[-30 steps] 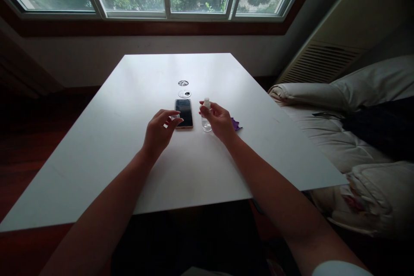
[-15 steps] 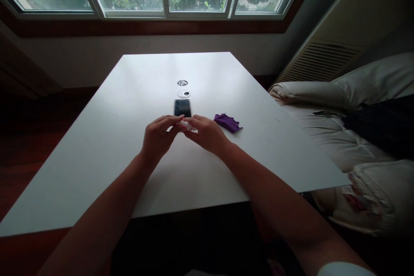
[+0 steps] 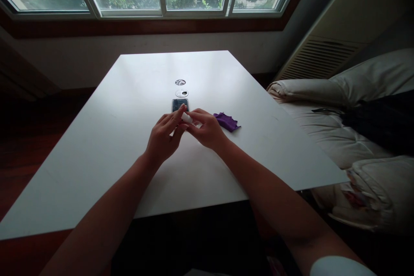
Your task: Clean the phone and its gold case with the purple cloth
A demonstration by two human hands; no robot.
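1. Bottle of clear plastic with a white top point(image 3: 186, 117) now tilts between both hands; a second ago it is upright, right of the phone.
2. Right hand point(image 3: 208, 129) is wrapped around its body; left hand point(image 3: 161, 134) meets the top, whether pinching it I cannot tell.
3. Attention therefore seems to shift to the bottle's top.
4. Black-screened rectangular phone point(image 3: 179, 104) lies partly hidden beyond the hands; crumpled purple cloth point(image 3: 227, 122) sits near the right hand.

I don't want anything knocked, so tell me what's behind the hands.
Beyond the hands, the far end of the phone shows, with two round discs farther back. The phone's near end is covered.
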